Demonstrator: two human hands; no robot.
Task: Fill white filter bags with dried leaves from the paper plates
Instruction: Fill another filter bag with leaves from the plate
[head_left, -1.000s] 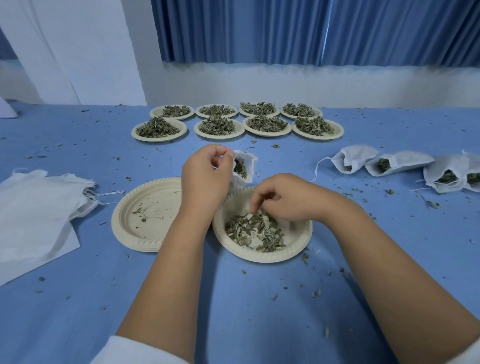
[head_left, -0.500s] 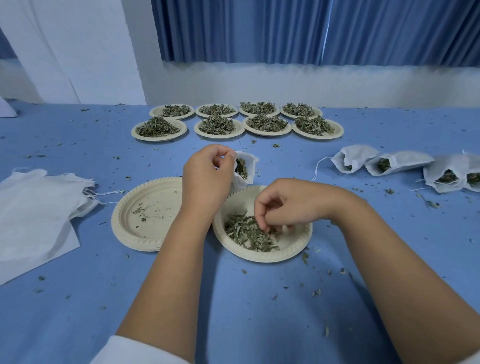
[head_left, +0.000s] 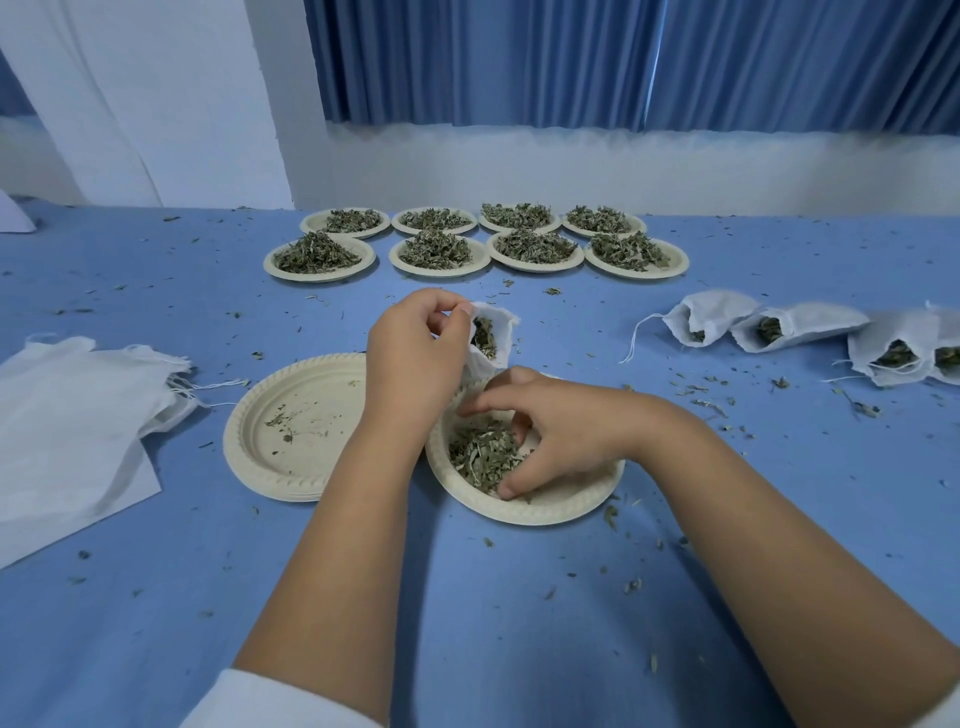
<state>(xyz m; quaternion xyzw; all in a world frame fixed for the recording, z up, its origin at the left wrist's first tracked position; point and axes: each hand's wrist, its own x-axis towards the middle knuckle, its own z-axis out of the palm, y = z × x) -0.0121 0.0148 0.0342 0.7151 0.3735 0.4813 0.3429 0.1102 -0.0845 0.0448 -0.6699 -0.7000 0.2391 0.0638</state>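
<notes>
Right hand has spread, fingers curled round leaves; left hand pinches half-hidden bag.

right hand spread wider, now encircling leaves

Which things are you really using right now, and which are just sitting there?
In use: left hand holding the open filter bag; right hand gathering dried leaves in the near plate.
Lying about: nearly empty plate, flat bag pile, filled bags, eight full plates, leaf crumbs.
</notes>
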